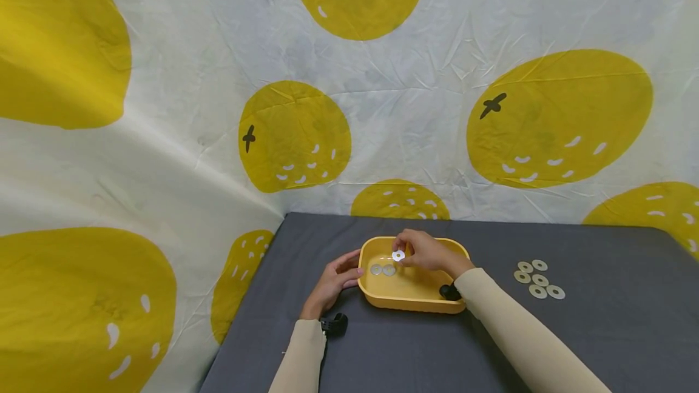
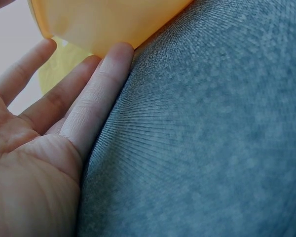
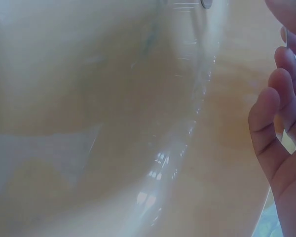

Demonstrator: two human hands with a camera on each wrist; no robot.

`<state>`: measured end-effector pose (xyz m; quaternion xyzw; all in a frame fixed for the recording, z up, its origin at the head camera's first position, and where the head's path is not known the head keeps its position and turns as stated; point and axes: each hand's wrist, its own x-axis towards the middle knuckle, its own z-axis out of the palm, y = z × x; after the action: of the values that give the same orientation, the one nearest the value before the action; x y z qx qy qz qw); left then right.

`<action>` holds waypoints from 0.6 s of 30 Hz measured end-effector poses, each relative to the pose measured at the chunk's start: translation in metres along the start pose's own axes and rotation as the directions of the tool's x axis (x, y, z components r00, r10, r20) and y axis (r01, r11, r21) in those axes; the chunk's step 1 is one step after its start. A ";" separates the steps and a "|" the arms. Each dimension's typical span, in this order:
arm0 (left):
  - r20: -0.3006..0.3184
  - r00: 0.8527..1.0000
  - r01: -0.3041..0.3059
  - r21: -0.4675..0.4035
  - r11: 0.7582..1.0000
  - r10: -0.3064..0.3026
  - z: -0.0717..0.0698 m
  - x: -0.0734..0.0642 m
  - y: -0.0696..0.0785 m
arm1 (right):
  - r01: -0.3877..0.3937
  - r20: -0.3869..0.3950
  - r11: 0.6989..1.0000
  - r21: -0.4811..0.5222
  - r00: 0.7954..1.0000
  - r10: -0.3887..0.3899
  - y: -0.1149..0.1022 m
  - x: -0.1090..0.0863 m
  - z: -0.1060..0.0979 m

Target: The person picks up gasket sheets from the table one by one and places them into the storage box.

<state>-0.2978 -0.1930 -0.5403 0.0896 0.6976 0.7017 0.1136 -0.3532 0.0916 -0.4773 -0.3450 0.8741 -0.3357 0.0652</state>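
Note:
In the head view my right hand (image 1: 427, 251) is over the yellow tray (image 1: 393, 303). It pinches a shiny flat washer (image 1: 398, 256) with a small centre hole between thumb and fingers. Beneath it, two more washers (image 1: 376, 269) lie side by side on the tray's floor, toward its left end. My left hand (image 1: 331, 281) is at the tray's left end, with extended fingers touching the outer wall (image 2: 113, 24) in the left wrist view. The right wrist view shows the right hand's fingers (image 3: 264, 106) above the glossy tray interior; the held washer is mostly hidden there.
Several washers (image 1: 539, 280) lie in a loose cluster on the dark grey tablecloth (image 1: 617, 332), right of the tray. A white curtain with yellow fruit prints (image 1: 415, 138) hangs behind and left of the table. Black wrist cameras (image 1: 334, 324) are on both wrists.

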 end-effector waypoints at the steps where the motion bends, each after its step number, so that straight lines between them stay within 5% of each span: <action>1: -0.002 1.000 0.005 -0.002 1.000 -0.005 0.000 0.000 0.000 | -0.001 0.003 1.000 0.002 1.000 0.001 0.000 0.000 0.000; 18: 0.004 1.000 -0.003 0.008 1.000 0.003 0.001 0.001 0.001 | 0.009 0.025 0.999 -0.031 1.000 -0.008 0.000 -0.004 0.001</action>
<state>-0.2983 -0.1919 -0.5389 0.0926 0.7002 0.6987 0.1133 -0.3497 0.0939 -0.4790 -0.3537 0.8770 -0.3179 0.0692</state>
